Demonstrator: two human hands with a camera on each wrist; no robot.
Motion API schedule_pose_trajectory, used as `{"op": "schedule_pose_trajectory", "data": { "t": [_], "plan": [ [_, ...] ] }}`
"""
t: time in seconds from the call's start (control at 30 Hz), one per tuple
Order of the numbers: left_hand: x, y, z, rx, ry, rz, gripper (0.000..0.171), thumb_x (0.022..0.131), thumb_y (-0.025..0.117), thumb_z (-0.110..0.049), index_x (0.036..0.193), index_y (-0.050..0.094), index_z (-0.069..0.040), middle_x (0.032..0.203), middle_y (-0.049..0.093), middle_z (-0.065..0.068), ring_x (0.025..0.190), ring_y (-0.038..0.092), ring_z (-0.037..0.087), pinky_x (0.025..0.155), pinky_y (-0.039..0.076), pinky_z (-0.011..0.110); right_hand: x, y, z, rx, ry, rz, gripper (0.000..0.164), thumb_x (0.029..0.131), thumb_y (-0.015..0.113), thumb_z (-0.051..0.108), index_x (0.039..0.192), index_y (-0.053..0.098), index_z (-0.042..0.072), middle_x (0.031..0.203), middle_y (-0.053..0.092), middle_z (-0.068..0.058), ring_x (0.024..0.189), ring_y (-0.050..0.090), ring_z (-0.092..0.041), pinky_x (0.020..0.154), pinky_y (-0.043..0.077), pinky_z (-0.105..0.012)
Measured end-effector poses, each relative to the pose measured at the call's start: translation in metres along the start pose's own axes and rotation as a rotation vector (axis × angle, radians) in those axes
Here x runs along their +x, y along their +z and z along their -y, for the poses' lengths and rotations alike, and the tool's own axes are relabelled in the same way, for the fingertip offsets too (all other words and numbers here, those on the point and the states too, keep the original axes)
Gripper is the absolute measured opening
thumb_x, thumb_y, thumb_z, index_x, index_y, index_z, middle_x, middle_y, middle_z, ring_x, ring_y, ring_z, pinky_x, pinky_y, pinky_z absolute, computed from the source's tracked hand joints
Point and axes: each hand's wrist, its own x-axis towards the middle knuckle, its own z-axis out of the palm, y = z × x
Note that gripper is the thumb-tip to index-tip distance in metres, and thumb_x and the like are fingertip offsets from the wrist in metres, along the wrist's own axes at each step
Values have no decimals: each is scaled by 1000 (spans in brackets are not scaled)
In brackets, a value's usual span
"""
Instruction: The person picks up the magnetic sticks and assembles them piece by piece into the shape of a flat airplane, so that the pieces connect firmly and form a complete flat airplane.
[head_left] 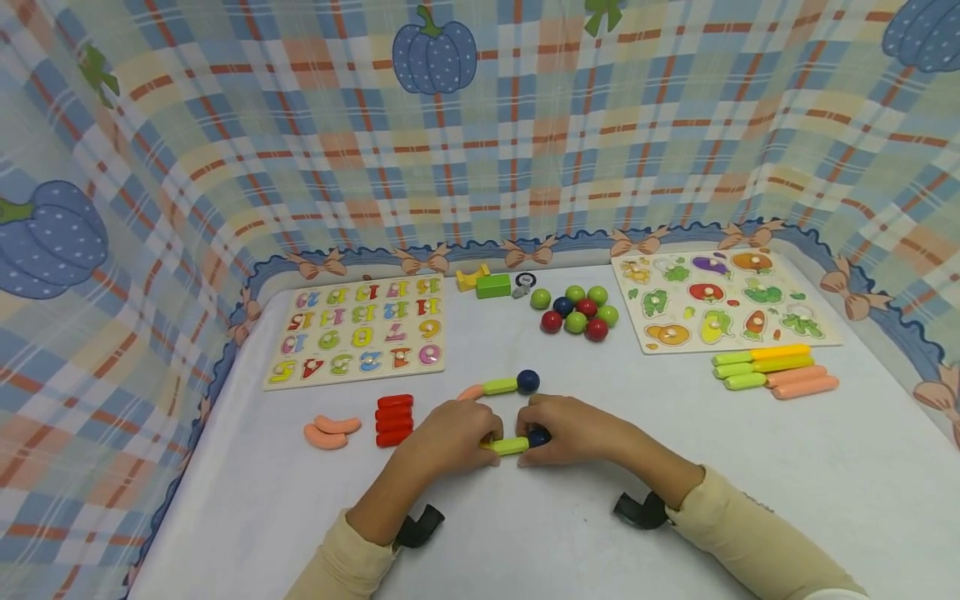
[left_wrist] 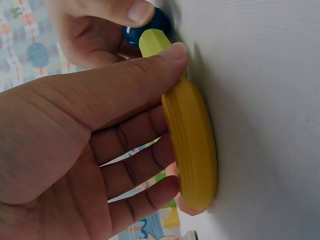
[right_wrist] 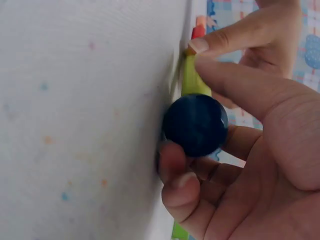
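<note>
My left hand (head_left: 452,435) grips a curved yellow banana-like wooden piece (left_wrist: 194,145), its thumb tip where the piece meets a light green stick (left_wrist: 153,42). Curled round a dark blue ball (right_wrist: 195,125) are the fingers of my right hand (head_left: 567,429), and its thumb lies along the stick. Yellow piece, stick and ball form one line low over the white table. Just behind the hands lies a similar row: a salmon curved piece (head_left: 471,392), a green stick (head_left: 500,387) and a blue ball (head_left: 528,382).
Left lie salmon curved pieces (head_left: 326,437) and red pieces (head_left: 394,421). Farther back are a number puzzle board (head_left: 352,385), a green block (head_left: 492,287), red, green and blue balls (head_left: 576,322) and a vegetable puzzle board (head_left: 738,312). Assembled sticks (head_left: 772,367) lie right.
</note>
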Motion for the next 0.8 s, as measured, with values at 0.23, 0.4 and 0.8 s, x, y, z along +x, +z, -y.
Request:
{"op": "schedule_pose_trajectory", "data": {
  "t": [0.23, 0.4, 0.8],
  "plan": [
    [-5, 0, 3, -19, -55, 36, 19, 71, 77, -31, 85, 70, -20, 58, 50, -13, 59, 48, 6, 60, 41, 22, 2, -3, 0, 19, -63, 21, 23, 77, 70, 37, 94, 63, 23, 86, 51, 11, 76, 50, -7, 65, 44, -23],
    [-11, -6, 6, -37, -77, 45, 17, 70, 77, -29, 81, 69, -20, 58, 51, -12, 59, 48, 7, 58, 40, 23, 5, -2, 1, 27, -75, 27, 23, 77, 70, 37, 95, 63, 24, 88, 52, 12, 79, 50, -8, 68, 45, -22],
    [-15, -7, 11, -69, -103, 56, 16, 68, 79, -29, 76, 67, -21, 57, 51, -10, 59, 48, 9, 57, 40, 24, 9, -1, 7, 32, -91, 44, 27, 76, 71, 36, 98, 64, 22, 87, 53, 11, 77, 51, -10, 65, 44, -23]
  ]
}}
